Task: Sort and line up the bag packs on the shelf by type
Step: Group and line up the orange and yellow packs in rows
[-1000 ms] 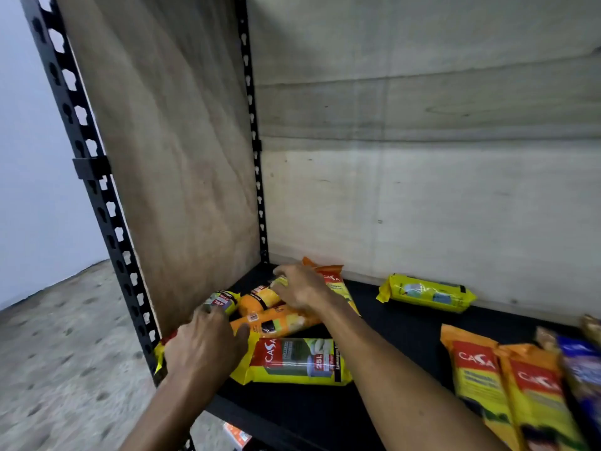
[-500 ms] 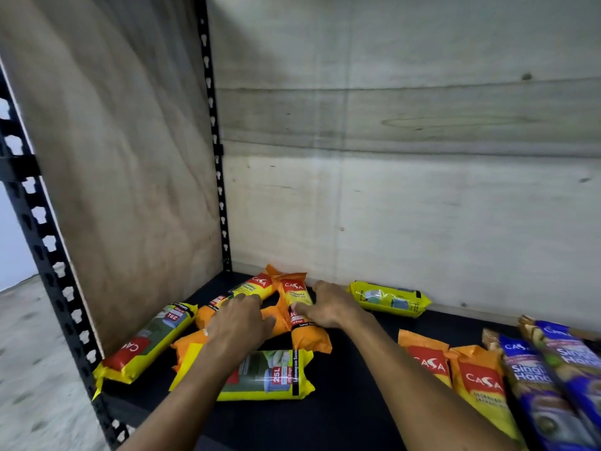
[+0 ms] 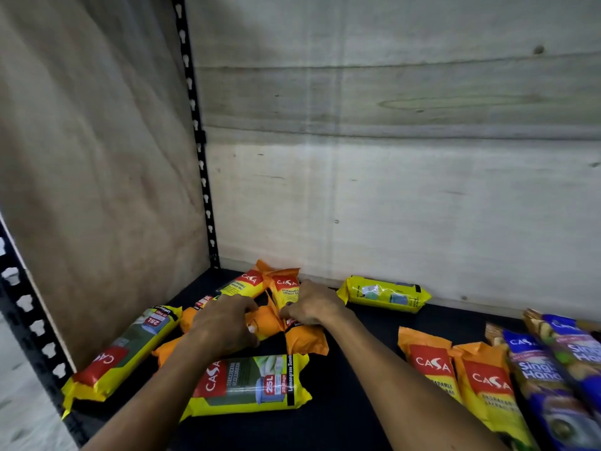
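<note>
Several orange CASA bag packs lie bunched at the back left of the black shelf (image 3: pixel 351 385). My left hand (image 3: pixel 224 323) lies curled over one orange pack (image 3: pixel 263 325) in the bunch. My right hand (image 3: pixel 312 304) grips another orange pack (image 3: pixel 286 288) that points toward the back wall, its lower end (image 3: pixel 305 343) showing below my wrist. A third orange pack (image 3: pixel 242 284) lies slanted behind them. A yellow 25L pack (image 3: pixel 257 385) lies crosswise under my left forearm. Another yellow pack (image 3: pixel 130 346) leans along the left wall.
A yellow-green pack (image 3: pixel 383 294) lies by the back wall. Two orange packs (image 3: pixel 432 369) (image 3: pixel 487 392) and blue packs (image 3: pixel 546 385) sit side by side at the right. Plywood walls close the left and back; a black perforated post (image 3: pixel 35 336) stands at the front left.
The view has shifted right and closer into the shelf. My left hand moved from the front-left yellow pack onto the orange bunch, close to my right hand.
</note>
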